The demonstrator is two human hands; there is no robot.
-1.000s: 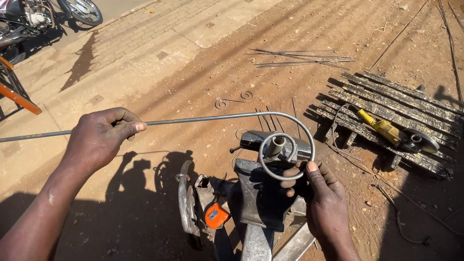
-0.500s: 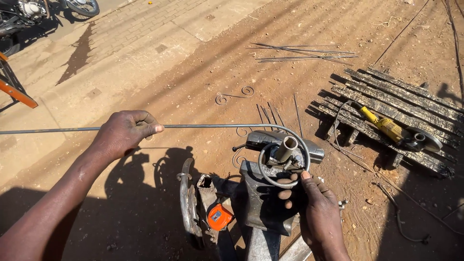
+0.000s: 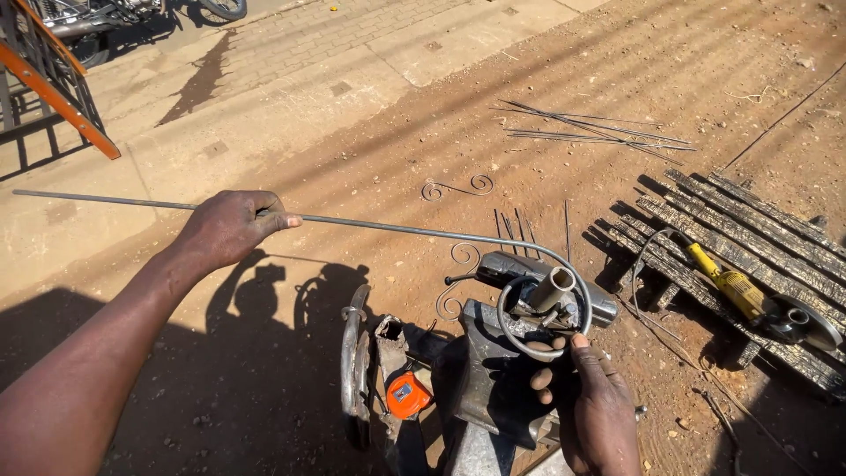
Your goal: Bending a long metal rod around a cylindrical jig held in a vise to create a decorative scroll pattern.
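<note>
My left hand (image 3: pixel 231 227) grips a long thin steel rod (image 3: pixel 388 227) that runs from the far left across to the right. The rod's right end curls into a ring around a short metal pipe (image 3: pixel 552 288) standing up from a grey bench vise (image 3: pixel 493 370). My right hand (image 3: pixel 592 407) is below the vise jaws, its fingertips pressing on the bottom of the curled ring.
A yellow angle grinder (image 3: pixel 749 298) lies on a rough wooden pallet (image 3: pixel 758 225) at right. A finished wire scroll (image 3: pixel 456 187) and loose rods (image 3: pixel 590 128) lie on the dirt. An orange tape measure (image 3: pixel 408 394) sits by the vise. An orange metal frame (image 3: pixel 57 84) stands far left.
My left hand has swung the rod's straight part away and to the left, and the curl around the pipe has tightened. My right hand stays on the ring.
</note>
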